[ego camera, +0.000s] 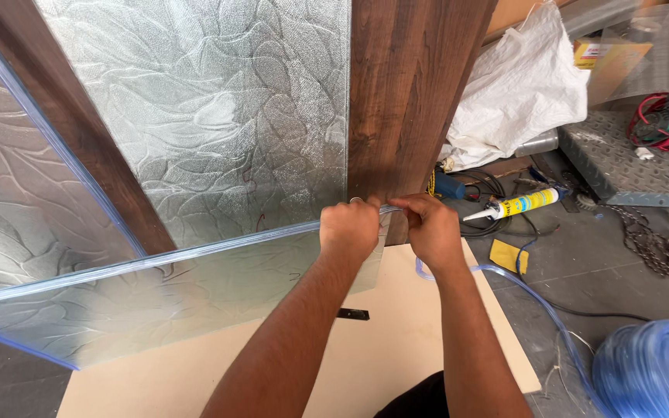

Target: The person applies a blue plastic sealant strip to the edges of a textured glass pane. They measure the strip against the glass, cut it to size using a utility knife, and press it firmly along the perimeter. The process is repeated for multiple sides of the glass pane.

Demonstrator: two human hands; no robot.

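A patterned frosted glass pane (210, 116) sits in a dark wooden frame (408, 85). A clear bluish plastic strip (141, 265) runs along the edge of a lower glass pane (156, 310). My left hand (350, 227) is closed around the strip's right end at the pane's corner. My right hand (430, 226) pinches the same strip just to the right, against the wooden frame. From there the strip trails down to the right across the floor to a blue coil (652, 370).
A light board (396, 348) lies under my arms with a small black object (353, 314) on it. To the right are a sealant tube (514, 206), a white sack (516, 85), a yellow pad (509, 255), a chain (663, 248), red cable (667, 120) on a metal plate (621, 166).
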